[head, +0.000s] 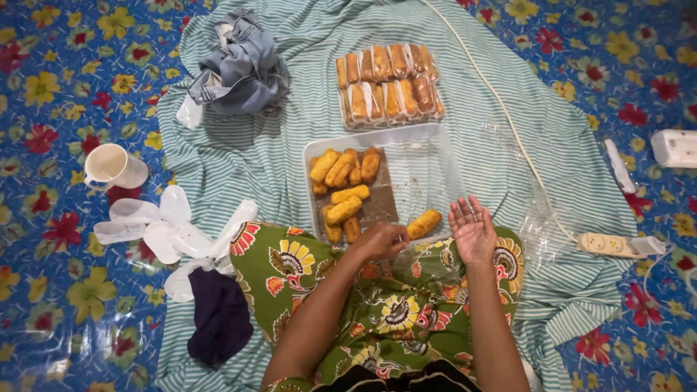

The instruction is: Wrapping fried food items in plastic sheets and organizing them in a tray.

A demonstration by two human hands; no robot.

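Underneath, striped cloth (pixel 290 156) over floral mat (pixel 58 305).

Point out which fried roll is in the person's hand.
The lone fried roll at the tray's near edge, pinched by the left hand; the other rolls lie piled in the tray, untouched.

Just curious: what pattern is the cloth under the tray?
Thin green and white stripes on the cloth, under the tray; head view.

One head-worn camera looks steeply down, near the lap and floor
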